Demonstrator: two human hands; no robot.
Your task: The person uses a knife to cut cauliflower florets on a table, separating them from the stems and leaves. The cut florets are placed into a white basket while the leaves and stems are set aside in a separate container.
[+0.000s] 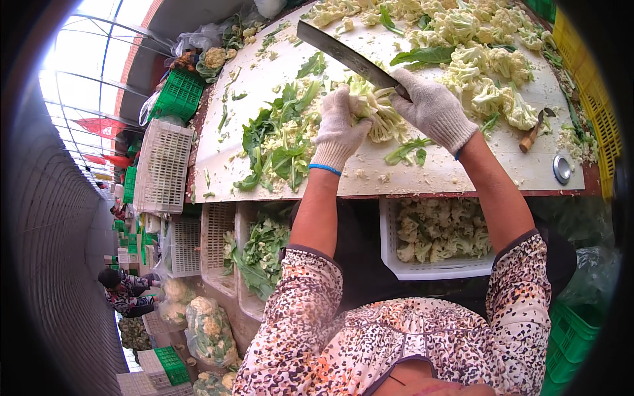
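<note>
My left hand (339, 123), in a knitted cotton glove, grips a piece of cauliflower (381, 116) just above the white board (223, 173). In my gloved right hand (431, 106) is the handle of a cleaver (346, 54), its long blade slanting up to the left over the cauliflower. The glove hides most of the handle. Left of my left hand lies a heap of green leaves and trimmings (285, 143). Cut cauliflower florets (475, 74) are piled beyond and right of my right hand. A cut leaf stem (408, 151) lies below the cauliflower.
A small wooden-handled knife (532, 136) and a round metal lid (561, 169) lie at the board's right. Under the table edge, a white crate (436, 272) holds florets and another crate (245, 277) holds leaves. A yellow crate (589, 94) borders the right side. Another person (129, 292) stands far left.
</note>
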